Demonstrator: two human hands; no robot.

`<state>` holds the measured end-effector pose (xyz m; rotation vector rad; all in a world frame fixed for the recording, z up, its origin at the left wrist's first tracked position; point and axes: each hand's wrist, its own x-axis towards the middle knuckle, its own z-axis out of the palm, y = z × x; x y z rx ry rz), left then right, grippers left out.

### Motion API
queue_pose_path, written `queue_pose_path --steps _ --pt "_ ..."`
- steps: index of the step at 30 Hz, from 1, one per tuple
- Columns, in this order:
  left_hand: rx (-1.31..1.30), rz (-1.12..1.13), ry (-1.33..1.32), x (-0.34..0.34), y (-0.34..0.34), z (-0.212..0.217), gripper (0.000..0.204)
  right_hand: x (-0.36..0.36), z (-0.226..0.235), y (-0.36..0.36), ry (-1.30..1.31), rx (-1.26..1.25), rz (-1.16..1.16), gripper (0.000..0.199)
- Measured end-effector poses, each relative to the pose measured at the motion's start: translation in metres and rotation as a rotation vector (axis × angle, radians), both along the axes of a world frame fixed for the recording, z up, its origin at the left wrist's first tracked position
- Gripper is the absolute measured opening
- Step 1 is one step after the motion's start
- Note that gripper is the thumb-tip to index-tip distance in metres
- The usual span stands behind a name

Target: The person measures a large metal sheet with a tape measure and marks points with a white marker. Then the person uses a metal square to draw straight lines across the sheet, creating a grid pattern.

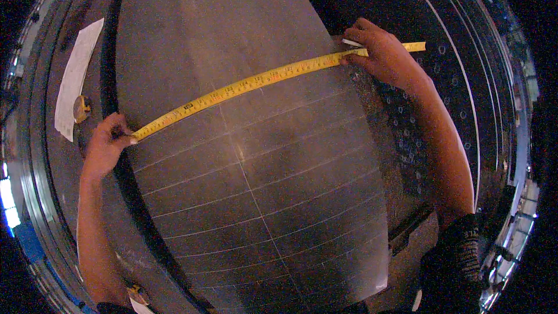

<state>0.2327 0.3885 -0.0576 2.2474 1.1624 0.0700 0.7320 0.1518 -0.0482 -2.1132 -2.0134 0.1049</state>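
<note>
A yellow tape measure blade (pixel 256 84) runs across a dark metal sheet (pixel 279 11), rising slightly toward the right. At the sheet's left edge my left hand (pixel 106 146) is closed, pinching the blade between thumb and fingers. My right hand (pixel 381 52) is closed on the blade near the sheet's right edge, and the blade's free end sticks out beyond it. A slim white stick (pixel 352 43) shows between the right fingers; its kind is not clear. Thin pale lines cross the sheet's nearer half, with one long line cutting through them.
Left of the sheet lie a white paper strip (pixel 78 75) and a round yellow-and-dark tape measure case (pixel 82 109). A small yellow-and-black object (pixel 137 292) is at the lower left. The dark surface on the right (pixel 430 110) carries several small pale ring marks.
</note>
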Motion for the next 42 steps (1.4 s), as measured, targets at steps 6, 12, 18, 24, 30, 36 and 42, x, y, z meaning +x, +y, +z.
queue_pose_path --steps 6,12,18,24,30,36,42 --pt "-0.003 0.028 0.015 0.006 -0.004 0.007 0.026 0.011 -0.006 0.005 0.048 0.013 0.033 0.036" --pt "-0.006 0.019 0.056 0.002 0.0 0.002 0.025 0.016 -0.016 0.006 0.08 0.026 0.046 0.036" --pt "0.045 0.022 0.026 0.009 -0.01 0.009 0.023 0.016 -0.02 0.006 0.102 0.052 0.037 0.033" --pt "0.068 0.086 0.016 0.011 -0.016 0.007 0.023 0.006 -0.003 0.0 0.153 0.091 -0.121 0.03" --pt "0.15 0.087 0.053 0.013 -0.022 0.014 0.024 -0.058 0.027 -0.009 0.636 0.171 -0.437 0.035" --pt "0.186 0.055 0.022 0.009 -0.015 0.002 0.024 -0.082 -0.002 -0.006 0.691 0.208 -0.286 0.026" --pt "0.091 0.011 -0.014 0.003 -0.011 -0.001 0.023 -0.094 -0.014 -0.006 0.645 0.209 -0.228 0.028"
